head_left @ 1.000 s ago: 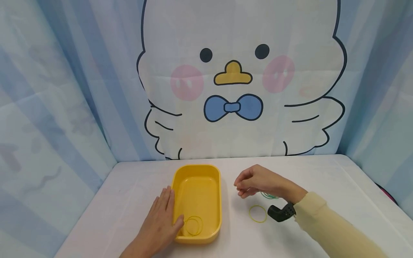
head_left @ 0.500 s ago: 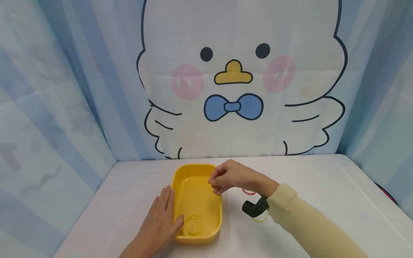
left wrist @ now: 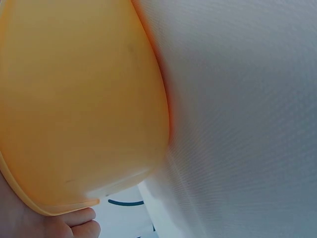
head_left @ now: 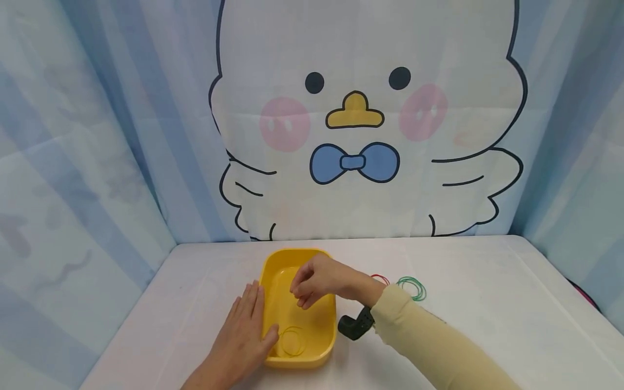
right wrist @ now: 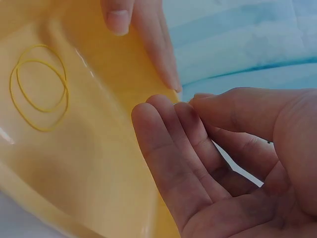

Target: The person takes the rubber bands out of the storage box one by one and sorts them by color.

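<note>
A yellow tray (head_left: 323, 346) stands lengthwise on the table. My left hand (head_left: 240, 330) lies along its left side, fingers straight and touching the rim, thumb over the near left edge. Inside the tray, near its front, are two thin yellow rubber bands (right wrist: 39, 89). Over the tray's middle hovers my right hand (head_left: 314, 281), palm down, thumb tip meeting the forefinger. In the right wrist view the other fingers (right wrist: 158, 148) are bent and close together. Whether anything thin sits between thumb and forefinger cannot be seen.
Green rubber bands (head_left: 413, 288) lie on the white table (head_left: 487, 303) right of the tray. A red band (head_left: 380, 279) shows partly behind the right wrist, which wears a black camera (head_left: 357, 325). A printed curtain (head_left: 353, 206) closes off the back.
My right hand has moved left from beside the green bands, across the tray's right rim, to above its inside. The left hand and tray have stayed in place.
</note>
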The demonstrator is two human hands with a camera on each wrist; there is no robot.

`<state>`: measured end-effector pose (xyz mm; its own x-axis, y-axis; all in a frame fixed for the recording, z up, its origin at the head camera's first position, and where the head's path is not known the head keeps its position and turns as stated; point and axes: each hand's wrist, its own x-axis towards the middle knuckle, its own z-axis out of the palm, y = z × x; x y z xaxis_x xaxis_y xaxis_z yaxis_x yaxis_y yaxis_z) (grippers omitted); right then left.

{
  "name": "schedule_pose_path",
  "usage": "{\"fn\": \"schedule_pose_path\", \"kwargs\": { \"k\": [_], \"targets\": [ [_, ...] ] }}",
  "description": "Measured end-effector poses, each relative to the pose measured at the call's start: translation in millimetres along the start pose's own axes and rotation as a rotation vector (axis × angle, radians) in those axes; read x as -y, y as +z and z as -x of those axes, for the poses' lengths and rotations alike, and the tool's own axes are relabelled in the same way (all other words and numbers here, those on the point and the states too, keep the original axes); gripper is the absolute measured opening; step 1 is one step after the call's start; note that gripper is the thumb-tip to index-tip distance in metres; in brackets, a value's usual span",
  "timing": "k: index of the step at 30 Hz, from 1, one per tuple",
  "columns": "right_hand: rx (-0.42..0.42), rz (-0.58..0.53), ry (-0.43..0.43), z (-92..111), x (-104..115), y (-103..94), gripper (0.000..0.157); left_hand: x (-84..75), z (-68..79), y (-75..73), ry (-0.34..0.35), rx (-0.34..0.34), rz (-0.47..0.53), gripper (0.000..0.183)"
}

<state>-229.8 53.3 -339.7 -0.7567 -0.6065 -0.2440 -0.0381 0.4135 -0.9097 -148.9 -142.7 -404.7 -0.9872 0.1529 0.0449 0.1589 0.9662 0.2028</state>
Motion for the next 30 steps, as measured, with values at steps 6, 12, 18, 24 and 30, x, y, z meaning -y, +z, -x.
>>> {"fn": "schedule_pose_path", "kwargs": {
  "k": [6, 12, 18, 24, 30],
  "targets": [
    [-0.006, 0.044, -0.002, -7.4, -4.1, 12.8, 0.010, -0.6, 0.5, 0.4, 0.016, -0.011, 0.000, 0.079],
    [-0.014, 0.114, 0.014, -14.7, -7.3, 25.2, 0.010, 0.8, 0.1, 0.7, 0.022, -0.005, -0.002, 0.078],
    [-0.025, 0.206, 0.047, -17.9, -12.7, 37.3, 0.005, 1.3, 0.0, 0.7, 0.022, 0.000, -0.006, 0.077],
    [-0.039, 0.260, 0.088, -20.4, -15.8, 42.8, 0.004, 0.7, 0.5, 1.0, 0.027, -0.008, -0.005, 0.077],
    [-0.035, 0.252, 0.111, -22.8, -16.9, 42.4, 0.004, 1.2, 0.4, 1.2, 0.023, -0.005, 0.001, 0.077]
  ]
}}
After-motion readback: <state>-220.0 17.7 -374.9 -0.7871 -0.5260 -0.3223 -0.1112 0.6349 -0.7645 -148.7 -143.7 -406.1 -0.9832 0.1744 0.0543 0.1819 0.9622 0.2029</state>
